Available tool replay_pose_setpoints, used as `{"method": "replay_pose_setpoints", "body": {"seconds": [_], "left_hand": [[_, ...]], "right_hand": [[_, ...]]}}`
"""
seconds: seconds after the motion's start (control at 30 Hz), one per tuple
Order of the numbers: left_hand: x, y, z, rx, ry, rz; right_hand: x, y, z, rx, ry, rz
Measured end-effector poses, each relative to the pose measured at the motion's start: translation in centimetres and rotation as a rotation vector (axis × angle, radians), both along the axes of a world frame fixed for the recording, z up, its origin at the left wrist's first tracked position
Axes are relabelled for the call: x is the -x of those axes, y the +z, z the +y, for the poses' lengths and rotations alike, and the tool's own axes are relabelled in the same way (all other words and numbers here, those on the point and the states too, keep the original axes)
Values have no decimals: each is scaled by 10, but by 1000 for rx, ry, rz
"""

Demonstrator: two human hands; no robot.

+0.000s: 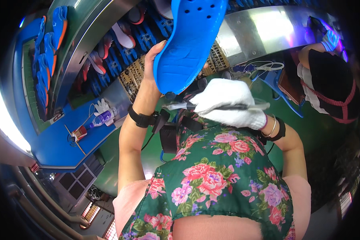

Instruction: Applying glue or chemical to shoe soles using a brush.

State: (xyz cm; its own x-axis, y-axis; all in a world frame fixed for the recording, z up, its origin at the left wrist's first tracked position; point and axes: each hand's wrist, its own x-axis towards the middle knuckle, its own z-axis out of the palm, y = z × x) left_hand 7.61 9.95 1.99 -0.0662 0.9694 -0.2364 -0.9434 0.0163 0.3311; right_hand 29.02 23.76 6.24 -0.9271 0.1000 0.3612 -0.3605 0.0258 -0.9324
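My bare left hand grips the blue shoe insole by its side, heel end toward me, with small holes near its far end. Part of that hand is hidden behind the insole. My right hand, in a white knit glove, is closed round a slim brush with a dark handle. The brush's pale tip points left, just below the heel edge of the insole and apart from it.
Behind the insole, a conveyor carries rows of shoe parts. Blue-and-orange soles lie at the far left. A blue shelf holds a purple-labelled bottle and a small pot. Another person works at right.
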Motion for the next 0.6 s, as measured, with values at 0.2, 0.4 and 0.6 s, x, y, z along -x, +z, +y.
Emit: {"method": "replay_pose_setpoints", "body": {"seconds": [0.2,0.4,0.6], "left_hand": [[-5,-5,-7,-74,10,-202],[-30,1,-13,116,209,-244],[-50,-7,-11,121,88,-104]], "right_hand": [[10,0,-3,234,-55,-238],[28,7,42,-134,-211,-16],[61,18,94,-682,-557,287]]}}
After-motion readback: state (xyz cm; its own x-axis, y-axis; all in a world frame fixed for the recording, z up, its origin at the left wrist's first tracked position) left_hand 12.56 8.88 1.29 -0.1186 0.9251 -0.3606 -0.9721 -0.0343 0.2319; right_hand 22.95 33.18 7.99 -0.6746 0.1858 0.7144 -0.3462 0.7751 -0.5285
